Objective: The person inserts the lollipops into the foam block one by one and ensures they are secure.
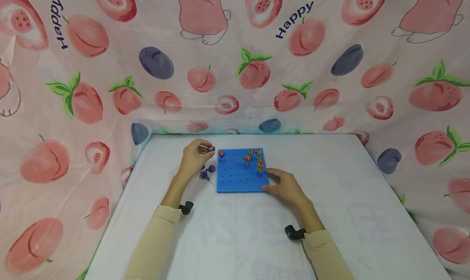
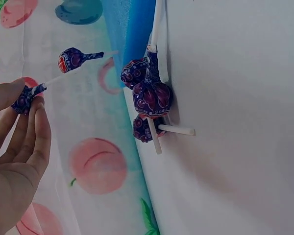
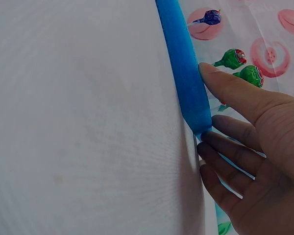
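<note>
My left hand (image 1: 191, 159) pinches a purple-wrapped lollipop (image 2: 22, 102) by its head, with the white stick pointing toward the board in the left wrist view. It hovers just off the upper left corner of a blue board (image 1: 235, 184) dotted with small holes. One purple lollipop (image 1: 221, 153) stands upright in that corner. Several green-and-red lollipops (image 1: 260, 166) stand toward the board's right side. Loose purple lollipops (image 2: 153, 100) lie on the table left of the board. My right hand (image 1: 288, 186) holds the board's near right corner, thumb at the front edge, fingers along the right side.
A white cloth (image 1: 235, 239) covers the table. Behind and at both sides hangs a pink fruit-print curtain (image 1: 220, 60). Each wrist wears a small black camera, one on the left (image 1: 186, 208) and one on the right (image 1: 294, 232).
</note>
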